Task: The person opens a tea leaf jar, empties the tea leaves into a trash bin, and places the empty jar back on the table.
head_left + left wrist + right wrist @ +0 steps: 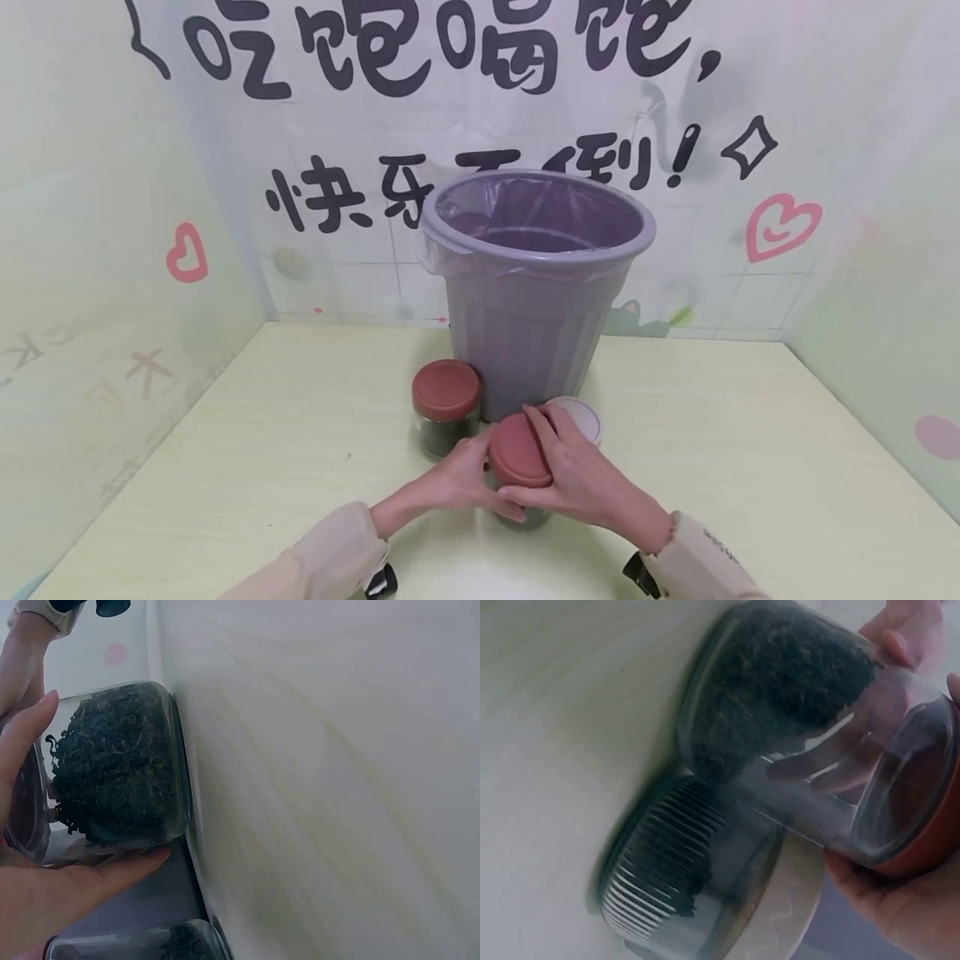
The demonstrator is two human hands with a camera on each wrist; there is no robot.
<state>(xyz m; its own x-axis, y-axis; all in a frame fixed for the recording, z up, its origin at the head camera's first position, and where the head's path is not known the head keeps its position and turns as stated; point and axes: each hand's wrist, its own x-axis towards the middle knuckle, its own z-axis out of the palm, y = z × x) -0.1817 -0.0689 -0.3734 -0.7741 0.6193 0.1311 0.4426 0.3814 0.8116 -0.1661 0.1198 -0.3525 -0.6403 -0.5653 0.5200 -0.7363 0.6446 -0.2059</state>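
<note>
In front of me stands a clear glass jar (772,772) of dark, curly dried leaves that look like tea, topped by a reddish-brown lid (517,450). My left hand (461,481) holds the jar's side, thumb on the near face and fingers on the far side. Around the lid from the right curl the fingers and thumb of my right hand (581,471). Close beside it on the right is a ribbed glass jar with a white lid (581,419), partly hidden by that hand. Another red-lidded jar (446,408) with dark contents stands to the left.
Behind the jars rises a tall grey-purple bin (525,333) lined with a clear plastic bag. The pale wooden tabletop (300,417) extends to both sides. A white sheet with large black characters (367,42) covers the back, with pale panels at left and right.
</note>
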